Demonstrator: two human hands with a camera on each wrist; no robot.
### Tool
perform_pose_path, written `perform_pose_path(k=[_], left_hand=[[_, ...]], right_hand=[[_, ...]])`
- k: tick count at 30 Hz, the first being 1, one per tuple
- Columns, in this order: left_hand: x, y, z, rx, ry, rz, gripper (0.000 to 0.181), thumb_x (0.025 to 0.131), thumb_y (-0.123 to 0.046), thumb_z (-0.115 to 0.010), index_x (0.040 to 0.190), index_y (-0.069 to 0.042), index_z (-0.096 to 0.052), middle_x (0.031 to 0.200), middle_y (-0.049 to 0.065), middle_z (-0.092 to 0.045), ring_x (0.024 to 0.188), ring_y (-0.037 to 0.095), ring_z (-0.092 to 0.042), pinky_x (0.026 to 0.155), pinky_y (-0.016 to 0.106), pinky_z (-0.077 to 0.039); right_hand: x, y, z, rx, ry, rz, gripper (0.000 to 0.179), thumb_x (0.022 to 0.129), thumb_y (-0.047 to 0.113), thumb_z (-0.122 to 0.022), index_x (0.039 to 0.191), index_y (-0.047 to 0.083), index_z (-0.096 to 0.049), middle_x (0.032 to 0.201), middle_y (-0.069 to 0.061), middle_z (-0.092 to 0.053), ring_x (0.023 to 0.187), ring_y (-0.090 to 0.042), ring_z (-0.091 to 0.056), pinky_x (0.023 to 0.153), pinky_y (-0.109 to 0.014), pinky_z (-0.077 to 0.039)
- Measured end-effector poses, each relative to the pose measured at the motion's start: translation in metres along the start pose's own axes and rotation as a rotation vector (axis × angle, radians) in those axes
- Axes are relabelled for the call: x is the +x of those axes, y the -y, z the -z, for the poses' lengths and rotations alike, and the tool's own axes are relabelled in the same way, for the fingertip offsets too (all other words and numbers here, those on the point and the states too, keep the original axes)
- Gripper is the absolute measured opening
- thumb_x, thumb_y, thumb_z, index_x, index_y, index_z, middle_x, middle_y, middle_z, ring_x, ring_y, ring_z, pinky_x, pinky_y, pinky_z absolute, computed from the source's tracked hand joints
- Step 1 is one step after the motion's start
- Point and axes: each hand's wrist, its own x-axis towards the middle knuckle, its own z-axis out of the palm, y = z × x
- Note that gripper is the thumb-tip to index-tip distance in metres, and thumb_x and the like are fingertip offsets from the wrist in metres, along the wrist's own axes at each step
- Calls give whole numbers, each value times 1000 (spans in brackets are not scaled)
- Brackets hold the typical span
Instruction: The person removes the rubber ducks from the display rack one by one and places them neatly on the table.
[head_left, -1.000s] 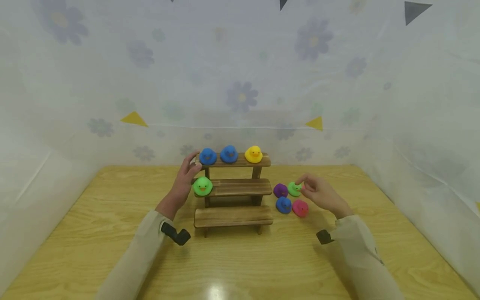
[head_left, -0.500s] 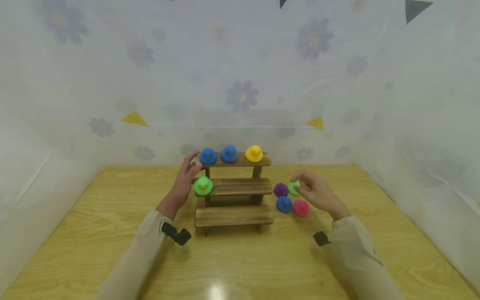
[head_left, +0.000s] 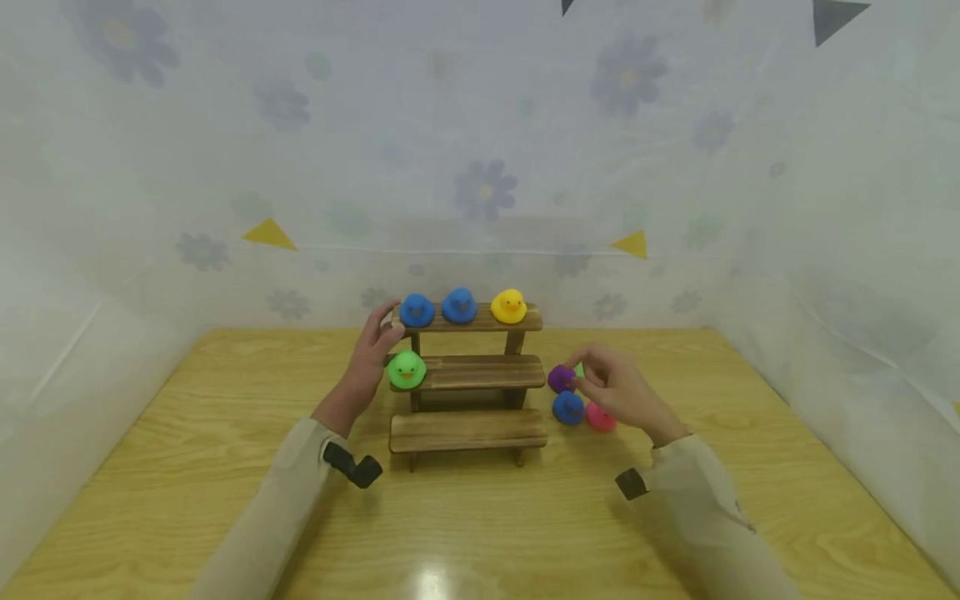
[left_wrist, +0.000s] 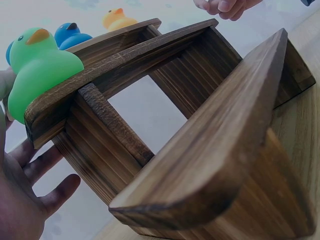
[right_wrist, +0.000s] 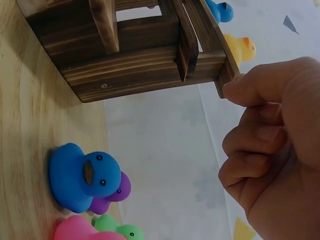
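Note:
A three-tier wooden stand point(head_left: 468, 372) stands mid-table. My left hand point(head_left: 367, 367) holds the left end of its top tier, thumb in front and fingers behind. Two blue ducks and a yellow duck point(head_left: 509, 307) sit on that tier; a green duck point(head_left: 407, 369) sits at the left of the middle tier. My right hand point(head_left: 615, 383) hovers by a purple duck point(head_left: 561, 379), thumb and index finger apart and its other fingers curled. No held thing shows in the right wrist view. Another blue duck point(right_wrist: 85, 177) and a pink duck point(head_left: 600, 417) lie close by; a second green duck point(right_wrist: 120, 227) is mostly hidden.
Light wood table point(head_left: 480, 533) spreads around the stand. Pale flowered sheeting point(head_left: 480, 125) encloses the back and sides, with yellow point(head_left: 632, 244) and dark pennants hanging on it. The stand's right end lies left of the loose ducks.
My right hand has moved left, from the loose green duck to the purple one, and now covers most of the green duck. My left hand and the stand have stayed put.

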Motion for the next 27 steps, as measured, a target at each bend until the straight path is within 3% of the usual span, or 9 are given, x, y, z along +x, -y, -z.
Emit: perform_pose_path(k=[4,11,14,20,27], left_hand=[[1,1,-2,-8,7,4,59,103,-35,-38,155,-18,-16,160,13,-12,144,36,-20,110,62,-22],[1,1,-3,-22,8,6,58,103,-33,-37,155,-17,-17,159,14,-15,144,36,-21,110,62,-22],[2,1,-4,-23,12,5,58,103,-33,-37,155,-17,-16,159,14,-14,145,35,-20,110,62,-22],[3,2,-6,-16,7,2,58,103,-34,-37,155,-17,-17,158,16,-17,142,37,-25,109,63,-24],[4,3,-6,-19,7,5,57,103,-35,-39,154,-19,-18,155,16,-24,140,36,-29,108,62,-25]], right_hand=[[-1,16,0,3,13,5,20,83,-15,-61,96,1,-62,60,1,-35,53,2,-27,49,-21,-30],[-4,-8,-10,73,34,24,20,87,-10,-61,101,4,-63,63,4,-37,54,-1,-30,48,-22,-31],[-1,-4,-13,107,5,12,17,88,-11,-60,98,2,-62,63,3,-38,52,0,-28,46,-21,-30],[4,14,-26,154,-92,99,18,83,-20,-58,92,-5,-60,54,-1,-36,50,5,-24,43,-19,-26],[8,36,-35,155,-25,73,12,86,-12,-61,95,-5,-58,55,-4,-34,51,3,-24,49,-18,-30]])
